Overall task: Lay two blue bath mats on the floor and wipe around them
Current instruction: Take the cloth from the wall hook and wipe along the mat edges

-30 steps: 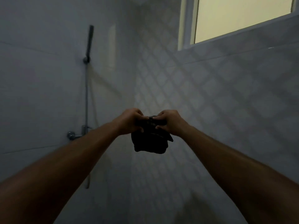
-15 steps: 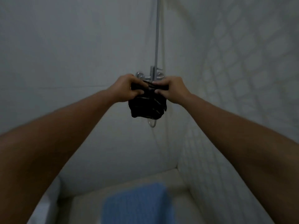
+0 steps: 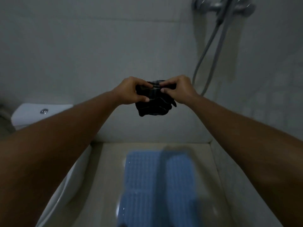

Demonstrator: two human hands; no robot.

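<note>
At the far left, the white toilet cistern (image 3: 32, 112) stands against the wall, with its flush button (image 3: 44, 111) on top. Your left arm reaches forward from the lower left. Your left hand (image 3: 129, 90) pinches the left side of the dark cloth (image 3: 154, 104), fingers curled over its top edge and thumb laid across its near face. The cloth hangs bunched in the air between your two hands, in front of the far wall and well above the floor (image 3: 106, 169). Below it, the blue bath mat (image 3: 147, 185) lies flat on the floor, running from near you toward the far wall. It is blurred, so you cannot tell whether it is one mat or two. Your right hand (image 3: 180, 89) grips the cloth's right side, its fingertips close against the left hand's at the top edge, and the arm stretches in from the lower right. Further right, the shower hose (image 3: 199, 58) hangs in a loop from the mixer (image 3: 218, 4) high on the wall.
</note>
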